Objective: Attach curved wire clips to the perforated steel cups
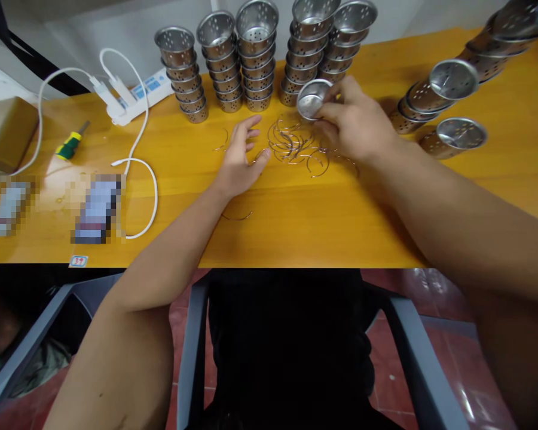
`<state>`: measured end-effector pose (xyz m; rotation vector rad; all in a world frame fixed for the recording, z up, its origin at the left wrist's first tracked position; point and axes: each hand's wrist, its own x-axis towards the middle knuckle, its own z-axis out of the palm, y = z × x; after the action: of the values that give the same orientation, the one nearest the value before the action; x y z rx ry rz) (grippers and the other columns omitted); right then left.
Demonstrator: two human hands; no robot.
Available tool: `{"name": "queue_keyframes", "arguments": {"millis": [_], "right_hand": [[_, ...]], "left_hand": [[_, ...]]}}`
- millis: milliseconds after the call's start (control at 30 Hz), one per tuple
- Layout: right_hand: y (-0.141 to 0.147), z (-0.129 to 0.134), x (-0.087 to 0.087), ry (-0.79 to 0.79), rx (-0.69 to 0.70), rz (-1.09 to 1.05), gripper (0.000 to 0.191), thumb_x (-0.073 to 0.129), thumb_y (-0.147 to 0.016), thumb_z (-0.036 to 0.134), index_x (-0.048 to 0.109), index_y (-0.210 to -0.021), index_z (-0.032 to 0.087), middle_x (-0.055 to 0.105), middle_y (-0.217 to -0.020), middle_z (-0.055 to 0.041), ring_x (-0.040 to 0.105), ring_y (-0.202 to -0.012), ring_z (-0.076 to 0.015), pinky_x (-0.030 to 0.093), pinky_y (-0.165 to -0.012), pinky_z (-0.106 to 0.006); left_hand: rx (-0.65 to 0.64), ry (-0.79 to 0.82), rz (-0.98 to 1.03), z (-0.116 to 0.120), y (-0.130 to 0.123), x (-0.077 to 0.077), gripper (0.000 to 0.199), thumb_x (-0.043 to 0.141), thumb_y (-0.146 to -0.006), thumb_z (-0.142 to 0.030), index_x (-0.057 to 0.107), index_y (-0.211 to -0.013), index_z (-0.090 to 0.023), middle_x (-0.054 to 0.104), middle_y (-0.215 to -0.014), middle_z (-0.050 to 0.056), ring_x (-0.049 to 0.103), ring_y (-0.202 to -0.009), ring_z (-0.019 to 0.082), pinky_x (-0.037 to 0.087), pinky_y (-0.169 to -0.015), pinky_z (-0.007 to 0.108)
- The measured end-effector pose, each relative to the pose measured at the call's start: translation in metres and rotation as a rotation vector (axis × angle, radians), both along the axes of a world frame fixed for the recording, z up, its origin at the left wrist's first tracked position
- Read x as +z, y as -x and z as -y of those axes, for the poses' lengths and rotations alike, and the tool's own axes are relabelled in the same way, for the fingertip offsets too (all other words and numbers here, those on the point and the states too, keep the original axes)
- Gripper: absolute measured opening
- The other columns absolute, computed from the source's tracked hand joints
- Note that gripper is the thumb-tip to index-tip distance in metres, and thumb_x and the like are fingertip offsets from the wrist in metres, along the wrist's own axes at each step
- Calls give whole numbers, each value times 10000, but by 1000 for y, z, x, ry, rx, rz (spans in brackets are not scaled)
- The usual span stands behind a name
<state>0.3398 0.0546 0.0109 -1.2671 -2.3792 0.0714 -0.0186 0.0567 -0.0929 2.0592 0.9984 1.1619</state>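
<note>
Just above centre, my right hand [356, 122] pinches one round silver metal cup [310, 103]; my left hand [240, 161] is open. Thin curved metal wires [291, 146] lie loose mid-frame; perforated steel cups [188, 73] stand stacked along the top.

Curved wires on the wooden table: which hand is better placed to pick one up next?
Probably the left. The left hand is open just beside the curved wires and grips no cup, while the right hand is close too but already holds a metal cup.
</note>
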Motion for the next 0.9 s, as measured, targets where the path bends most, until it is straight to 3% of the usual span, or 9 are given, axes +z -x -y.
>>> {"name": "queue_keyframes", "arguments": {"millis": [67, 167, 267, 367, 467, 567, 667, 767, 900], "right_hand": [[13, 14, 11, -47, 156, 6, 370, 629, -1244, 386, 901, -1465, 267, 729, -1620, -234, 729, -1503, -432, 629, -1344, -609], [38, 42, 28, 0, 296, -13, 391, 580, -1291, 484, 895, -1454, 321, 780, -1586, -183, 754, -1497, -438, 663, -1310, -617], [58, 66, 40, 94, 374, -86, 356, 562, -1300, 491, 885, -1386, 370, 813, -1593, -147, 780, -1482, -455, 672, -1296, -660], [58, 71, 43, 115, 361, -221, 364, 608, -1277, 496, 855, -1524, 395, 789, -1683, -145, 782, -1529, -459, 651, -1335, -673], [34, 54, 37, 124, 182, -259, 426, 734, -1215, 569, 823, -1589, 385, 765, -1730, -171, 824, -1336, -446, 674, -1280, -684], [5, 29, 22, 159, 93, -178, 408, 754, -1215, 631, 850, -1473, 330, 831, -1546, -203, 820, -1218, -435, 672, -1265, -700], [-8, 10, 2, 171, 135, -73, 463, 773, -1208, 620, 860, -1515, 283, 827, -1520, -229, 806, -1276, -441, 656, -1303, -701], [-3, 1, -14, 163, 177, 34, 411, 744, -1197, 525, 898, -1469, 258, 828, -1437, -237, 793, -1318, -442, 673, -1279, -685], [12, 0, -23, 152, 203, 2, 379, 730, -1207, 473, 922, -1496, 319, 825, -1498, -185, 799, -1347, -434, 684, -1286, -686]], "left_hand": [[-24, -8, 13, 5, -3, 5, 1050, 875, -1091, -905, 375, -1937, -535, 472, -2075, 33, 630, -1816, 429, 673, -1451, 669], [-95, -84, 51, 13, -7, 15, 1167, 808, -1097, -954, 219, -1994, -496, 363, -2136, 75, 599, -1863, 421, 674, -1477, 675], [-102, -194, 41, 12, -9, 18, 1168, 839, -1066, -975, 274, -1958, -477, 522, -2025, 99, 618, -1851, 398, 634, -1532, 663], [-71, -243, 59, 0, -7, 11, 1132, 849, -1036, -1024, 364, -1906, -486, 652, -1896, 86, 685, -1770, 391, 596, -1562, 688], [-49, -244, 97, -10, -5, 4, 1137, 826, -1001, -1081, 425, -1873, -471, 664, -1885, 98, 686, -1764, 404, 581, -1569, 699], [-13, -209, 66, -10, -5, 3, 1110, 897, -1003, -992, 474, -1854, -419, 669, -1868, 135, 678, -1769, 423, 551, -1589, 702], [39, -143, 4, -6, -6, 7, 1066, 988, -1004, -832, 505, -1832, -367, 667, -1860, 162, 658, -1789, 441, 504, -1614, 702], [53, -141, -13, -6, -6, 8, 1042, 990, -1023, -791, 492, -1837, -371, 659, -1872, 163, 658, -1792, 432, 506, -1609, 680], [40, -161, -20, -10, -4, 2, 1063, 978, -1040, -759, 453, -1879, -371, 642, -1888, 174, 640, -1817, 437, 496, -1615, 677]]}}
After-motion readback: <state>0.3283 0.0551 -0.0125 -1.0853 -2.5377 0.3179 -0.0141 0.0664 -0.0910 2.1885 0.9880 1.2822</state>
